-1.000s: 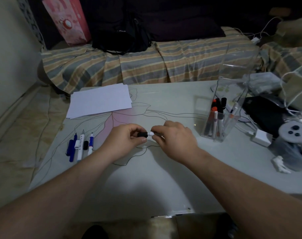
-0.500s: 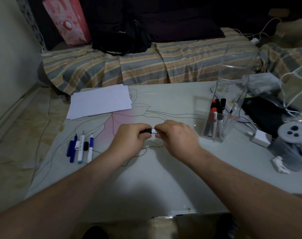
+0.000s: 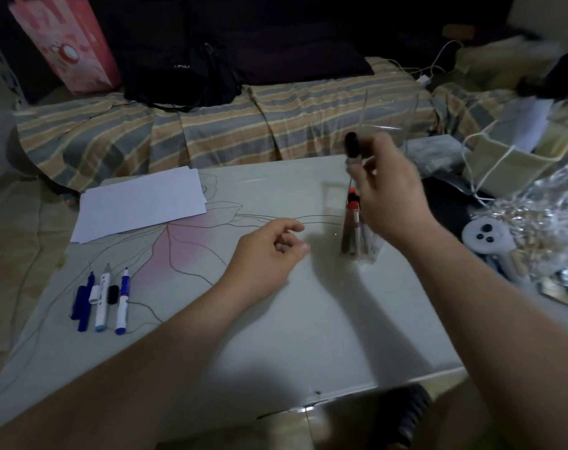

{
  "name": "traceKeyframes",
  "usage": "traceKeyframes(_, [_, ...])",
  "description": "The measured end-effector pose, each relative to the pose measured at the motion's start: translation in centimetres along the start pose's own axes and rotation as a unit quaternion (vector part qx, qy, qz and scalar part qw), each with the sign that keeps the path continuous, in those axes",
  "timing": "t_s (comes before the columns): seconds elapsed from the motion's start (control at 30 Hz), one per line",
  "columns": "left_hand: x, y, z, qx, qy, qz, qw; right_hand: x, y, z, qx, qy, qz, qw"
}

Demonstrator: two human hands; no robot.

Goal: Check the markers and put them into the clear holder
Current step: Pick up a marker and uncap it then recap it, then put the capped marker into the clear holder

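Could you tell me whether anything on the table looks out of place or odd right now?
One small thing: among the markers lying at the table's left side, a loose black cap sits on its own between two of them, and some look uncapped. Nothing looks spilled or damaged; the clear holder stands upright.

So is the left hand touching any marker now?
Apart. The head view shows the left hand empty over the table, clear of the black-capped marker in the right hand.
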State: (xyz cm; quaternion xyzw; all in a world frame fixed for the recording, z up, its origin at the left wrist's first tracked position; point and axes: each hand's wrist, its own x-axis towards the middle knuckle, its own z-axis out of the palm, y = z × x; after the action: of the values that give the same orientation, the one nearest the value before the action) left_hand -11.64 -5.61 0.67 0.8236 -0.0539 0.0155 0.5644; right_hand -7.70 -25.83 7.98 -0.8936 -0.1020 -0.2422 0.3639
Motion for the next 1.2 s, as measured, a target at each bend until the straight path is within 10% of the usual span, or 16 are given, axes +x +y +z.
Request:
traceKeyframes(0.67, [-0.3, -1.0, 2.4, 0.210, -0.122, 0.052, 0.969, -1.6, 8.4, 0.9, -0.287, -0.128, 0.038, 0.949])
traceKeyframes(0.9, [0.1, -1.6, -0.8, 0.215, -0.085, 0.037, 0.972, -2.2, 3.9, 3.1, -0.259, -0.023, -0.033, 0.965])
traceKeyframes(1.2, [-0.2, -6.8, -13.2, 0.397, -0.004, -0.074, 0.915, -9.3, -4.6, 14.9, -0.098, -0.324, -0.086, 0.937])
